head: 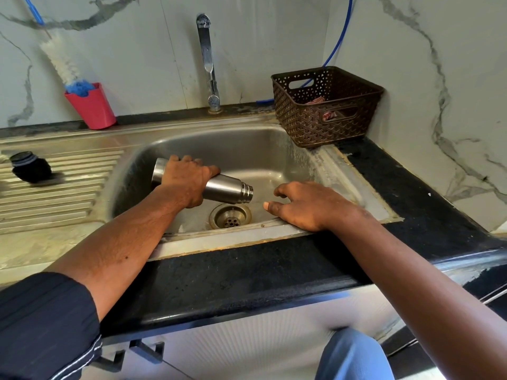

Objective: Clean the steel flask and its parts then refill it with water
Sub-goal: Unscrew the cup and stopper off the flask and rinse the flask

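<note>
My left hand (186,179) grips the steel flask (225,187) around its middle, holding it tilted over the sink (277,149) with its open threaded mouth pointing right and down above the drain (230,216). My right hand (307,205) rests on the sink's front right rim, fingers loosely spread and holding nothing, a short way right of the flask's mouth. The flask's black cap (30,166) stands on the ribbed drainboard (63,187) at the left.
A tall chrome tap (208,61) rises behind the sink. A red cup (92,106) holding a bottle brush (61,63) stands at the back left. A brown plastic basket (326,105) with a cloth sits on the back right corner. Black countertop (411,204) lies to the right.
</note>
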